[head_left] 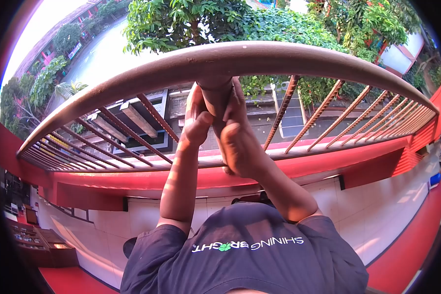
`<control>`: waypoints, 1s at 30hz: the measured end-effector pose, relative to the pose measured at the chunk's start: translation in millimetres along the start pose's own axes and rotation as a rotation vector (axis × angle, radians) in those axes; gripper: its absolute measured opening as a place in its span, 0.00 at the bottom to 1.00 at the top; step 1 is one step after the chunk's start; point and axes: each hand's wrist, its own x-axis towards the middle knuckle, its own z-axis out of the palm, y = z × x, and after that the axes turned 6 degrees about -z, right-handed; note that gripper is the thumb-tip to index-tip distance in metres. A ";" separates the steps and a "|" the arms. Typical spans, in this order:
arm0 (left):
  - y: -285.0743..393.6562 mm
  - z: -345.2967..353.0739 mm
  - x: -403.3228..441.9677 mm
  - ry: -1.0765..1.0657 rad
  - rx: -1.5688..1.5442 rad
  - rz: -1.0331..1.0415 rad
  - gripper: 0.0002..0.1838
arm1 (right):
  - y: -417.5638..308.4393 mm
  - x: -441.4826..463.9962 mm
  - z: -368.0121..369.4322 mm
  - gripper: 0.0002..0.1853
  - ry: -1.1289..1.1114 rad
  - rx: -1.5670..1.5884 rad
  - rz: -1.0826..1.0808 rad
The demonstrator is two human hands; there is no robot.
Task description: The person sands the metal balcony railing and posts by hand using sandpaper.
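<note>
A thick brown metal post runs down from the handrail in front of me. Against its left side is my left hand, with the fingers reaching up along the post toward the handrail and the thumb on the near side. On the opposite side my right hand wraps the same post, slightly lower, its thumb also toward me. Both hands sit just under the curved brown handrail. The far sides of the fingers are partly hidden behind the post. Both forearms stretch forward from a dark printed T-shirt.
Thin ribbed bars fill the railing on both sides, above a red ledge. Light floor tiles lie below. A wooden cabinet stands at left and a blue object at right. Trees and a lower courtyard lie beyond.
</note>
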 end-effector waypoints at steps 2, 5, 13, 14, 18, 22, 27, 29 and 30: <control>3.7 0.8 -3.4 0.016 0.069 0.021 0.57 | -8.4 4.5 -0.8 0.42 0.216 1.180 0.184; 10.7 6.8 -4.4 0.056 0.096 0.037 0.51 | 9.9 -3.7 -21.0 0.37 0.129 1.031 0.473; 16.4 -3.2 -8.4 0.072 -0.008 0.143 0.47 | 32.1 21.3 -20.0 0.39 0.047 0.935 0.403; 15.7 -7.4 -9.5 0.061 0.073 0.185 0.43 | 30.0 26.4 -22.3 0.39 0.017 0.889 0.422; 18.2 -11.8 -16.0 0.129 0.164 0.172 0.39 | 35.9 50.6 -38.6 0.32 -0.185 0.727 0.372; 20.0 -7.5 -17.6 0.179 0.175 0.191 0.38 | 36.4 56.5 -33.3 0.27 -0.234 0.700 0.443; 19.5 3.4 -27.0 0.408 0.393 0.377 0.31 | 34.2 45.8 -11.5 0.18 -0.130 0.726 0.450; 14.7 -6.1 -49.1 0.595 1.071 0.719 0.27 | 44.2 22.9 -1.8 0.16 -0.129 0.652 0.496; 16.9 -8.2 -51.8 0.570 1.159 0.944 0.23 | 52.7 5.7 3.9 0.15 -0.177 0.639 0.524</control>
